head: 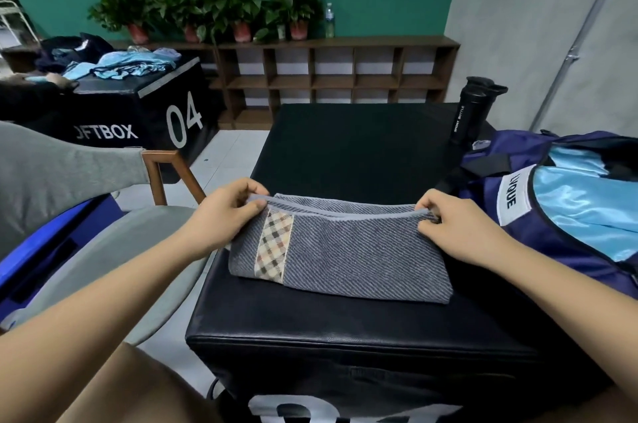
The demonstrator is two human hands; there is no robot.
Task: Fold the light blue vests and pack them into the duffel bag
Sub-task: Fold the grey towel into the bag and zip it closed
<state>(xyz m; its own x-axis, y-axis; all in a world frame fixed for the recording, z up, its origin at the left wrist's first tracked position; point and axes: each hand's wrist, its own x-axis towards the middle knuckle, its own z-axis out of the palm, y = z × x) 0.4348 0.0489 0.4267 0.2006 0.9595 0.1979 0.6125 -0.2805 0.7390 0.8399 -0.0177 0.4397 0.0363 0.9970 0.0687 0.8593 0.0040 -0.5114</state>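
A: Left hand is pinching the far left corner of the grey towel, with the thumb on top and the fingers curling under the hem.

B: And how is the towel lying?

A: It is lying folded on the near part of the black padded box. A checked stripe is running across it close to its left end. The far edge is lifting a little off the layer below.

B: What is the right hand doing?

A: The right hand is gripping the far right corner of the same towel, its fingers closing on the hem. The two hands are working well apart, one at each end.

B: Is anything standing farther to the right?

A: Yes, a black bottle is standing upright at the far right corner of the box, just beside the duffel bag.

B: And the bag itself?

A: It is resting to the right of the towel, and its top is gaping open. A light blue vest is lying inside it, shining a little. How it is folded, I cannot tell.
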